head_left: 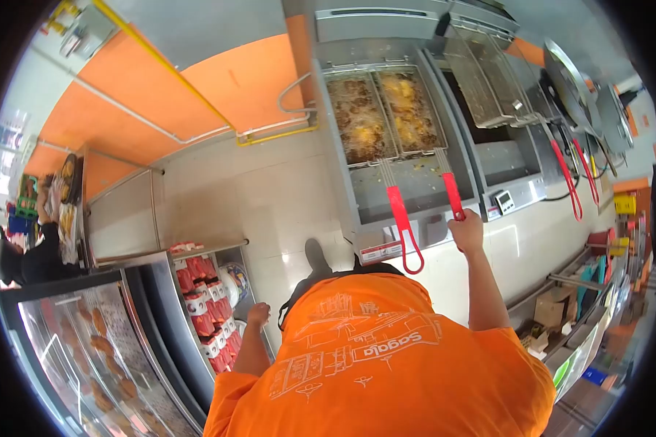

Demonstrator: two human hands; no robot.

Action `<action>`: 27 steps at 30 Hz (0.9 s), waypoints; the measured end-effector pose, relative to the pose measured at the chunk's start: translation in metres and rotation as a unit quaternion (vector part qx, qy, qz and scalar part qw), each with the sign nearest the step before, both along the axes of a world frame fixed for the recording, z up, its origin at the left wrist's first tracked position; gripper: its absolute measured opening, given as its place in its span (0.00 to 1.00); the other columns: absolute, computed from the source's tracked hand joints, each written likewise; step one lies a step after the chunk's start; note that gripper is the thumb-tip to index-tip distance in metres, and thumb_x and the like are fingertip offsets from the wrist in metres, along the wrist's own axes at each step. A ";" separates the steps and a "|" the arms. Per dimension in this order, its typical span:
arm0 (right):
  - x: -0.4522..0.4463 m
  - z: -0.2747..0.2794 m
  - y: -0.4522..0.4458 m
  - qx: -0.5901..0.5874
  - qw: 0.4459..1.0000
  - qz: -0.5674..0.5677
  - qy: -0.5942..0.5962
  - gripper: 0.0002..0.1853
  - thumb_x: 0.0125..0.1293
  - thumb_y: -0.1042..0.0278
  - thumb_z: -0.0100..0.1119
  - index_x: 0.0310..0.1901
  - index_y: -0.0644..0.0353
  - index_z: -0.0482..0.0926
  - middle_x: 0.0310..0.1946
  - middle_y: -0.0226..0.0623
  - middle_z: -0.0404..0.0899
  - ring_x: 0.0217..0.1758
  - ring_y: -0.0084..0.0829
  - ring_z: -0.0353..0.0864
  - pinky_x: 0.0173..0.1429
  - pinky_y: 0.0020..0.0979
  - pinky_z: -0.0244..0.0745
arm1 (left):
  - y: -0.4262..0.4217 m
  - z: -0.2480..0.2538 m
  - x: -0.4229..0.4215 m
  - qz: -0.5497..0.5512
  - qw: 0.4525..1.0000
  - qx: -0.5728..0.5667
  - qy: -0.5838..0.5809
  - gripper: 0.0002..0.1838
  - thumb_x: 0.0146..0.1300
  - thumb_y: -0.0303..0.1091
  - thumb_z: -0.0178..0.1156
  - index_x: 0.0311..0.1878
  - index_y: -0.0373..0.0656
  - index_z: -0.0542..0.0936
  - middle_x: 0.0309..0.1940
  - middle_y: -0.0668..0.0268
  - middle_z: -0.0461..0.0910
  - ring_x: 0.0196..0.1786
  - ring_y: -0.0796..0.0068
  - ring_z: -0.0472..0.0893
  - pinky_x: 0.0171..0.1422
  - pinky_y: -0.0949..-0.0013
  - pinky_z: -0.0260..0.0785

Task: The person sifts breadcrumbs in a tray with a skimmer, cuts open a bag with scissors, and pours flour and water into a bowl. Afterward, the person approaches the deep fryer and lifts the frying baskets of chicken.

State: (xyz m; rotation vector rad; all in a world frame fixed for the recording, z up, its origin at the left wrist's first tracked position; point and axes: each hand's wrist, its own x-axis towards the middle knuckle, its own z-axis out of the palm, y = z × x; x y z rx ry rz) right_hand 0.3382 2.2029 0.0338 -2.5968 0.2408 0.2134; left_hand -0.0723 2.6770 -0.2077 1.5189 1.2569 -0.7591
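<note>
My right hand (466,231) is closed around the end of the red handle (452,193) of the right-hand fryer basket (412,109). Golden pieces of food (401,91) sit in bubbling oil inside that basket. Beside it, the left-hand fryer basket (353,120) holds browner pieces in foaming oil, and its red handle (401,222) points toward me, untouched. My left hand (259,315) hangs low at my side with its fingers curled and nothing visible in them. It is nearest to the shelf with red-and-white packages (211,313).
Right of the baskets is a second fryer well (506,164) with raised wire baskets (481,80); a small timer (503,202) sits on its front edge. A glass display case (87,349) with food stands lower left. Another person in dark clothing (40,258) is at far left.
</note>
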 end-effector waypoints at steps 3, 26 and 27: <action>-0.023 -0.021 -0.003 0.012 0.999 -0.010 -0.049 0.07 0.46 0.72 0.60 0.26 0.65 0.75 0.19 0.43 0.76 0.22 0.39 0.77 0.30 0.38 0.70 | 0.031 -0.029 -0.013 -0.588 0.734 0.248 -0.229 0.10 0.63 0.38 0.50 0.39 0.46 0.77 0.31 0.67 0.75 0.35 0.74 0.78 0.36 0.64 0.72; -0.029 0.032 0.034 -0.144 0.969 0.094 -0.175 0.34 0.55 0.64 0.63 0.64 0.59 0.64 0.56 0.50 0.70 0.60 0.49 0.69 0.58 0.53 0.63 | -0.001 0.031 0.034 -0.019 0.999 0.000 0.029 0.12 0.61 0.41 0.49 0.39 0.46 0.77 0.34 0.69 0.76 0.37 0.73 0.78 0.39 0.64 0.73; -0.030 0.033 0.040 -0.084 0.965 0.148 -0.202 0.33 0.55 0.64 0.63 0.64 0.59 0.65 0.58 0.51 0.68 0.64 0.49 0.66 0.60 0.56 0.60 | -0.001 0.032 0.033 -0.012 0.999 0.005 0.034 0.12 0.62 0.40 0.48 0.40 0.45 0.77 0.34 0.69 0.76 0.37 0.73 0.78 0.39 0.64 0.73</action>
